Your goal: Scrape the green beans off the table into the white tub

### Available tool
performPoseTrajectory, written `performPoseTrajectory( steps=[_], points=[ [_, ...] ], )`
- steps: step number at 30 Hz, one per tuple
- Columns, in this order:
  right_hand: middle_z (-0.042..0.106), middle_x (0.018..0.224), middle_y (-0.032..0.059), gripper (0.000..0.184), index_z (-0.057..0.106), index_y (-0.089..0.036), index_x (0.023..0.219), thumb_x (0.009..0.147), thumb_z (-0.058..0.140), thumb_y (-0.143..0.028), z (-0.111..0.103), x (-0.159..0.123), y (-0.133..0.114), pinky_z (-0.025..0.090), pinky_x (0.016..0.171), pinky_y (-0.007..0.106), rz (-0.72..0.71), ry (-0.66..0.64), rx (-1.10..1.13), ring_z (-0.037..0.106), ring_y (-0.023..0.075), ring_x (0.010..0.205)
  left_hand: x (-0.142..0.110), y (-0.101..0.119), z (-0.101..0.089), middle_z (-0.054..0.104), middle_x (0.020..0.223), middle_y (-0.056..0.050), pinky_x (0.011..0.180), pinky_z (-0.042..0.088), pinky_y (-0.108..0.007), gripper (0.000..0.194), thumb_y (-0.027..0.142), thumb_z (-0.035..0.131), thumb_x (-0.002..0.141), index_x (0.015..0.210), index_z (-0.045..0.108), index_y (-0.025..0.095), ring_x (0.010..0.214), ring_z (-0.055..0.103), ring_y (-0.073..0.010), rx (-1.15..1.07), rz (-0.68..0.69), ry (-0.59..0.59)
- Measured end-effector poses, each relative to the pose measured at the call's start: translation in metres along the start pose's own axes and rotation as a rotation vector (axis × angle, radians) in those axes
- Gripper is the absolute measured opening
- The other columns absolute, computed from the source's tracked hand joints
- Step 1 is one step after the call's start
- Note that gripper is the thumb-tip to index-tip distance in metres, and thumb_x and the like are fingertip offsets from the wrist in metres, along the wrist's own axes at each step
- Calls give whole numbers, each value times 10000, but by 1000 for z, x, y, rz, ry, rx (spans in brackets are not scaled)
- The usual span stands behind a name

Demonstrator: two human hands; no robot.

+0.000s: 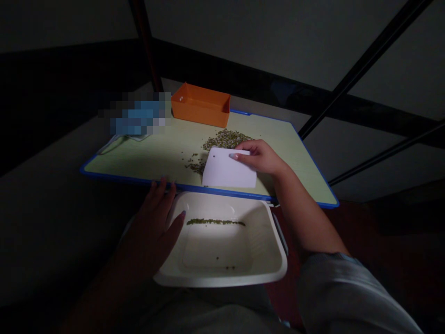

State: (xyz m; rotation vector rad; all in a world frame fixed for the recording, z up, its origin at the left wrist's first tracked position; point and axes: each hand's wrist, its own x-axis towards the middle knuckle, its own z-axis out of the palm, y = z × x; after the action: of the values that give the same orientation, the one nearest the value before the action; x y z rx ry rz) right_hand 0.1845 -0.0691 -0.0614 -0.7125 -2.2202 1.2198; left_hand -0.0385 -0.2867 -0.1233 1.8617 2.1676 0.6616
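Note:
My right hand (259, 157) grips a white card (227, 169) by its right side, thumb on top. The card lies tilted over the near part of the table, with one dark speck on it. Small greenish beans (227, 138) are spread behind the card, and more (195, 167) lie at its left edge. My left hand (162, 218) is at the left rim of a white basin (222, 280), fingers spread and thumb over the rim. Inside the basin, a line of beans (215, 222) runs along the far side, with a few loose ones on the bottom.
An orange box (201, 109) stands at the back of the pale table (153, 153), which has a blue edge. A blurred-out bluish item (139, 118) lies at the back left. Dark-framed wall panels (239, 37) rise behind the table.

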Motion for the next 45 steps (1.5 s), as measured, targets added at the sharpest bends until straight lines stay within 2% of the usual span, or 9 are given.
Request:
performPoseTrajectory(
  steps=[3,9,15,20,24,31,36,41,45],
  points=[
    [551,631,-8,463,634,-135,771,680,714,-582,-2,-2,-3,333,478,219,36,20,41,447,86,541,0,0,0,174,1601,-111,1210,180,-494,725,569,285,873,1449,302,130,1486,87,-278,-2,-4,-4],
    [574,640,6,479,635,-153,751,644,729,-611,-9,-5,-8,328,469,215,38,245,27,466,98,548,1,1,-1,167,1603,-102,1207,188,-502,709,554,297,877,1456,288,147,1485,90,-282,-9,-8,-13],
    [594,658,25,448,652,-153,737,654,727,-587,-17,-6,-6,338,475,221,30,339,-33,490,112,568,0,0,0,162,1602,-121,1211,177,-493,730,564,286,871,1447,302,117,1486,85,-280,-14,-13,-8],
    [569,601,8,429,647,-134,729,651,733,-547,-19,-7,-6,326,456,217,83,266,-15,458,92,513,1,-1,2,199,1594,-113,1205,202,-498,718,567,320,855,1432,341,140,1481,119,-280,-36,-23,29],
    [568,596,3,421,643,-129,725,673,711,-541,-18,-5,-2,325,456,210,70,226,-23,459,88,519,1,-3,2,207,1595,-97,1206,201,-498,708,576,324,854,1433,341,168,1481,125,-269,-60,-13,47],
    [588,620,21,399,661,-120,734,683,698,-514,-20,-4,-2,325,458,210,68,294,-71,468,94,538,1,-7,4,182,1599,-112,1201,204,-519,703,563,316,869,1442,317,155,1484,107,-276,-31,4,49],
    [587,619,23,386,664,-115,729,697,687,-500,-19,-4,-2,324,465,214,67,276,-85,464,93,532,2,-4,3,178,1602,-110,1208,194,-488,743,599,278,855,1441,318,143,1483,102,-267,-15,-29,15],
    [591,644,21,405,663,-124,749,720,671,-528,-10,0,1,329,481,213,14,250,-81,466,97,563,2,-1,1,165,1602,-122,1212,183,-476,766,602,268,850,1435,327,112,1486,89,-264,-23,-38,9],
    [592,660,20,427,665,-124,770,712,680,-547,0,4,0,325,489,213,-21,252,-81,459,98,575,1,-3,2,177,1603,-99,1212,199,-468,726,587,289,861,1439,327,149,1485,100,-255,-33,-21,26]
  ],
)
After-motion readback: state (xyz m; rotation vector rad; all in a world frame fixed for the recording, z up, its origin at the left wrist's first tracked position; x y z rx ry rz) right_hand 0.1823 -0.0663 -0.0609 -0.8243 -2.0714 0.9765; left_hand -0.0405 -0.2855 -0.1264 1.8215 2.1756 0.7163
